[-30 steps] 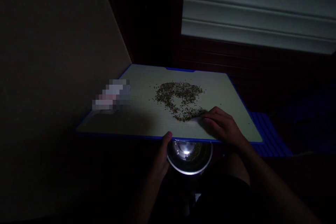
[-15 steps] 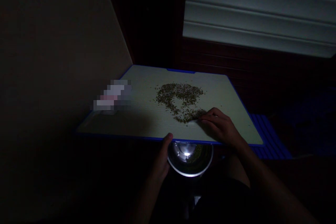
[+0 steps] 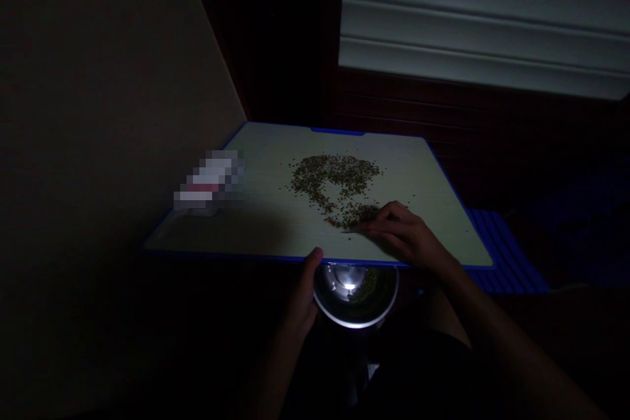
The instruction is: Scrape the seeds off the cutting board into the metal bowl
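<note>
A pale board with a blue rim (image 3: 256,177) carries a spread of small dark seeds or grains (image 3: 337,174), thinned out in the middle. My right hand (image 3: 406,231) is closed in a pinch low over the near edge of the spread. From its fingertips a thin pale sliver (image 3: 348,231) sticks out to the left, its kind too dark to tell. My left hand (image 3: 305,298) has its thumb on the board's front edge; its other fingers are hidden below. Beside it, under that edge, a shiny metal bowl (image 3: 354,323) holds some greenish grains (image 3: 365,287).
A blurred-out white and red item (image 3: 207,177) lies at the board's left side. Blue striped cloth or mat (image 3: 506,252) shows beyond the right edge. A wall (image 3: 123,79) rises at left, a pale slatted panel (image 3: 482,20) at the back. The room is very dark.
My right hand has moved slightly left along the near edge of the grains, shifting a few of them. My left hand and the bowl stay in place.
</note>
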### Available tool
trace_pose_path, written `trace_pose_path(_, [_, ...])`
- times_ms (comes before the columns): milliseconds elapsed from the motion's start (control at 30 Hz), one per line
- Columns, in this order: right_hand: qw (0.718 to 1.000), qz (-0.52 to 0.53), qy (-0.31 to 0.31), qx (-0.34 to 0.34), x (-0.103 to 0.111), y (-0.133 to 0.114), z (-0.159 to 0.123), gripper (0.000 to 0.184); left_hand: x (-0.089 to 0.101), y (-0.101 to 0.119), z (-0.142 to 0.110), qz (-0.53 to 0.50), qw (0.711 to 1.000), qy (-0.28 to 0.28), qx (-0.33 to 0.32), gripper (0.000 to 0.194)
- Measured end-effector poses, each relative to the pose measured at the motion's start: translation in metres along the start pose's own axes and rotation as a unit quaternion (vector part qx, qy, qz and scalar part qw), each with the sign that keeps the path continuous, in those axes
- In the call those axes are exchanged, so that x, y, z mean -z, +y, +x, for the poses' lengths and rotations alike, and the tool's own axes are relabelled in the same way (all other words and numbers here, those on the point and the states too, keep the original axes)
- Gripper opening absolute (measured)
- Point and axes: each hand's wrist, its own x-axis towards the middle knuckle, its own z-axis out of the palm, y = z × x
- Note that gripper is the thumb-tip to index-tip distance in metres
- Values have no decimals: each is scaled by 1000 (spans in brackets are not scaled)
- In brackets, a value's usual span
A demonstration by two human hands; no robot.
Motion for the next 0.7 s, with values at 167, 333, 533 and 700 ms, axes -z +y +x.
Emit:
trace_pose_path(167, [999,25,-22,-8,3,-4,-1,26,-3,2,-2,-3,1000,-2,14,42])
trace_pose_path(333, [997,58,-34,-33,7,-8,-5,25,-1,1,-2,-3,1000,-20,3,47])
trace_pose_path(533, [995,70,-62,-42,7,-9,-7,25,0,1,-2,6,999,-27,34,49])
trace_pose_path(700, [993,80,-77,-40,6,-7,-7,27,-2,3,-3,11,999,-39,32,46])
